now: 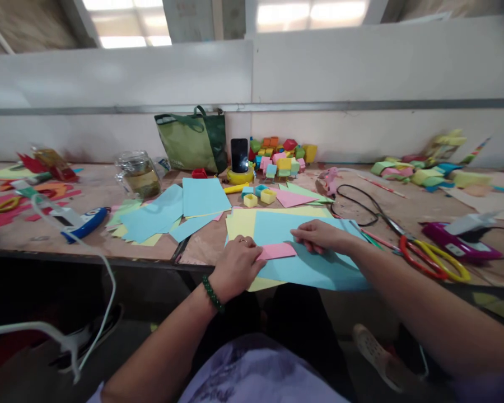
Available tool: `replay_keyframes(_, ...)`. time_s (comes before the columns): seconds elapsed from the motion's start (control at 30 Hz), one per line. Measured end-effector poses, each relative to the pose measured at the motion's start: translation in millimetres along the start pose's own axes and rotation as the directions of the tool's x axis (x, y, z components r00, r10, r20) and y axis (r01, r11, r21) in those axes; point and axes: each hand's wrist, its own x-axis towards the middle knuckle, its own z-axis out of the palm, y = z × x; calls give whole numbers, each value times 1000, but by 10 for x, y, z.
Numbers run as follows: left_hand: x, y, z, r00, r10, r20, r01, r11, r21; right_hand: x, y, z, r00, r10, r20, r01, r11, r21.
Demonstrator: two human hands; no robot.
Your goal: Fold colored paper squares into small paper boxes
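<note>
A narrow pink paper strip (278, 251) lies on a large blue sheet (319, 268), which rests over yellow paper (240, 224) at the table's front edge. My left hand (240, 260), with a green bead bracelet at its wrist, is closed on the strip's left end. Just past the strip's right end is my right hand (317, 235), its fingers curled over the blue sheet; whether anything is in them is hidden. Beyond the sheets stand small folded paper boxes (259, 194), yellow and blue.
Scissors (432, 258) with red and yellow handles lie at right, near a purple power strip (462, 240). More blue sheets (204, 197) spread to the left. A glass jar (138, 174), green bag (193, 143), phone (239, 155) and colourful paper cubes (283, 162) stand behind.
</note>
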Motion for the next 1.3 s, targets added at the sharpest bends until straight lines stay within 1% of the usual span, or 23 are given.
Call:
replay_keyframes(0.03,-1,32,-6,1000,-11,9,11,999,40,-13,-22,24,998,-27,-58,24,998,-57)
replay_keyframes(0.1,-33,123,-10,998,-55,16,53,991,125,-11,-118,86,972,-151,-181,109,969,-222)
replay_keyframes(0.13,-61,177,-6,997,-78,21,74,985,157,9,-189,122,949,-228,-219,158,942,-296)
replay_keyframes(0.17,-93,233,2,995,-97,27,90,980,179,43,-270,160,938,-277,-208,199,922,-331)
replay_keyframes(0.2,-130,284,14,994,-109,27,102,976,192,90,-355,197,947,-286,-142,232,922,-311)
replay_keyframes(0.23,-168,326,30,992,-122,16,116,972,203,148,-439,229,964,-261,-40,240,930,-277)
replay_keyframes(0.27,-208,355,48,992,-128,1,125,970,211,210,-515,254,971,-221,95,239,929,-283)
replay_keyframes(0.3,-248,367,68,992,-128,-15,128,969,210,272,-580,269,965,-209,160,247,927,-281)
replay_keyframes(0.37,-319,334,108,991,-126,-41,132,973,191,362,-667,270,949,-209,236,274,917,-290)
replay_keyframes(0.43,-370,241,141,991,-123,-47,129,978,165,376,-697,240,935,-243,258,316,901,-298)
replay_keyframes(0.53,-387,79,160,993,-118,-28,121,981,153,251,-666,190,923,-264,281,351,876,-331)
replay_keyframes(0.57,-375,47,153,993,-112,-24,115,982,150,189,-643,186,929,-259,263,343,871,-352)
replay_keyframes(0.63,-335,46,114,993,-109,-35,113,984,135,70,-588,209,954,-224,200,284,890,-356)
replay_keyframes(0.7,-290,136,52,991,-119,-62,125,987,103,-21,-523,274,980,-150,127,181,941,-286)
replay_keyframes(0.77,-258,291,-7,990,-122,-76,126,991,49,-79,-453,359,996,-66,62,77,978,-192)
replay_keyframes(0.87,-242,516,-26,1000,4,-13,-5,999,-45,-129,-357,448,1000,5,-15,-7,992,-125)
replay_keyframes(0.93,-228,595,17,999,45,20,-44,998,-55,-152,-309,443,1000,22,-20,-24,994,-109)
replay_keyframes(1.0,-195,610,75,998,53,45,-53,998,-16,-169,-270,394,1000,12,23,-10,997,-75)
replay_keyframes(1.1,-117,576,129,995,75,69,-79,995,55,-181,-209,307,991,-74,113,69,997,45)
replay_keyframes(1.2,-53,548,136,992,100,76,-108,988,107,-173,-141,255,989,-116,92,104,986,131)
replay_keyframes(1.3,-42,513,124,989,128,71,-137,979,151,-145,-64,196,993,-102,65,94,989,118)
